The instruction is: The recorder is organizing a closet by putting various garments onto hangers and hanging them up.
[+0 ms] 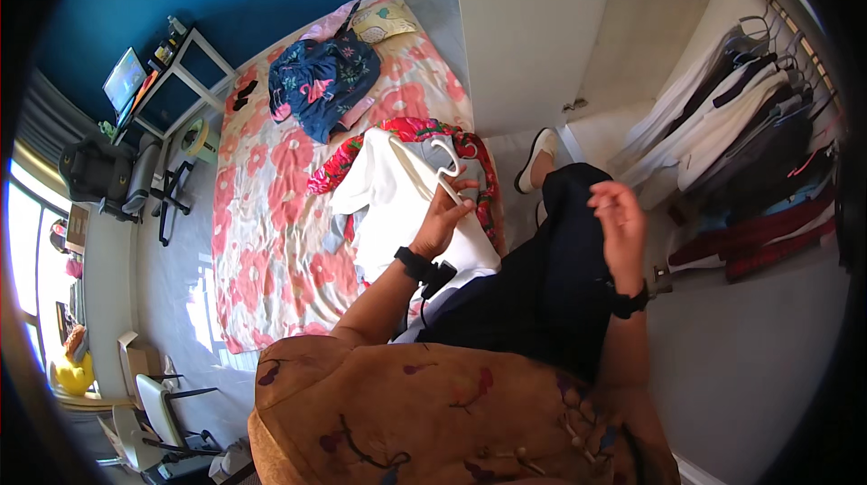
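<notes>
My left hand [443,217] holds a white clothes hanger [443,181] near its hook. The hanger lies at a white long-sleeved garment [399,227], which rests on other clothes on the bed. Beneath and around it are a grey garment [479,166] and a red floral cloth [332,170]; another hanger hook shows beside my fingers. My right hand [620,221] is raised on the right, over the side of my dark trousers, with its fingers loosely curled and nothing seen in them. Both wrists wear black bands.
A bed with a floral sheet [261,241] bears a dark blue floral garment [325,85] and a pillow [385,21]. Hanging clothes [738,112] fill the open wardrobe at right, beside its pale door [528,31]. An office chair [101,177], a bin [200,141] and a desk stand at left.
</notes>
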### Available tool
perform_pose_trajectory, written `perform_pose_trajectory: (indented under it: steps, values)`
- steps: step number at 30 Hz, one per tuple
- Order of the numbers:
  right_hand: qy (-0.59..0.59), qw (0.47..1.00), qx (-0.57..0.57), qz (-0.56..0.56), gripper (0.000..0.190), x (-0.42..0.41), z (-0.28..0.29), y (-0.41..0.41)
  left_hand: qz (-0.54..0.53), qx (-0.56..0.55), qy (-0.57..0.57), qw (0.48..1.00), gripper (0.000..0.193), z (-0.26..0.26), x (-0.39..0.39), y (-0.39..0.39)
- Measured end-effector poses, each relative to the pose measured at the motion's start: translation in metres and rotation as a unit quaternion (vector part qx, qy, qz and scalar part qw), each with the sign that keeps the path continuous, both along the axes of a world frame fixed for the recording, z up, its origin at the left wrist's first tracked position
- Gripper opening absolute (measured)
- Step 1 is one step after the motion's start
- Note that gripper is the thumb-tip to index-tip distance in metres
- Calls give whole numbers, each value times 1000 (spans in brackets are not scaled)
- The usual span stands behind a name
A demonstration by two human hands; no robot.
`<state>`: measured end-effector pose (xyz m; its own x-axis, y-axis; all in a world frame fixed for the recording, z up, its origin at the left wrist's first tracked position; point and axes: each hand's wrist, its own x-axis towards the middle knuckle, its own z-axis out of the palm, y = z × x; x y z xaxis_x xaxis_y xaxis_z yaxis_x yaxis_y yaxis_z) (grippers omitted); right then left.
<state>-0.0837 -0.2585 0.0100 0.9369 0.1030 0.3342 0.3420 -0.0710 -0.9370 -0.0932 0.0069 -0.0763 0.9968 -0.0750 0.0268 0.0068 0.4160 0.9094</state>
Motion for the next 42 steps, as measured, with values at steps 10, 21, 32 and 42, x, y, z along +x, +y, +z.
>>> perform_pose_trajectory:
  steps: [10,21,32,42]
  values:
    - [-61,912,-348,209,53,-24,-59,80,3,152,-173,973,88,-6,-4,-11]
    - [8,910,-365,194,35,-24,-76,89,32,200,-235,951,88,-17,-6,-8]
    - [4,938,-303,169,22,-27,-89,90,155,320,-257,898,75,-21,-6,-4]
    - [99,932,-256,236,27,-17,-122,85,214,329,-196,899,60,-17,-5,-11]
